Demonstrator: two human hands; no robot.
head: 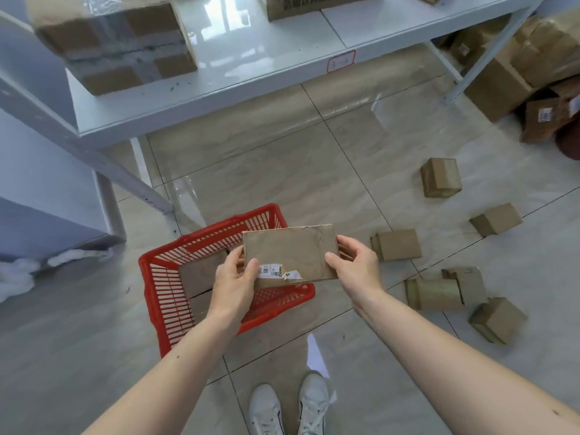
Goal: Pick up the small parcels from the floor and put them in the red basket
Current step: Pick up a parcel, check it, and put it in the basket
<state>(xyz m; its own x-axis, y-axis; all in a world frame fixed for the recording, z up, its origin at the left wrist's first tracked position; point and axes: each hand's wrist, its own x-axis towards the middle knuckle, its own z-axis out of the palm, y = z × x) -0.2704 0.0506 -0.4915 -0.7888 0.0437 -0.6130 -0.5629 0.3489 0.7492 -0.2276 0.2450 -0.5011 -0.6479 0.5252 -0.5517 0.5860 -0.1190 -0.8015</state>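
I hold a flat brown cardboard parcel [292, 252] with a torn white label above the right half of the red basket [150, 277]. My left hand [233, 281] grips its left end and my right hand [357, 265] grips its right end. Inside the basket lies another brown parcel [199, 276], partly hidden by my left hand. Several small brown parcels lie on the tiled floor to the right: one [397, 244] close to my right hand, one [441, 177] farther back, one [496, 218], a roll-shaped one [434, 295] and one [497, 320].
A white metal shelf [219, 86] stands behind the basket with a taped carton [116, 42] on it. Larger cartons [514, 76] are piled at the far right. A white cabinet [47, 189] stands at the left. My white shoes [288, 406] are below.
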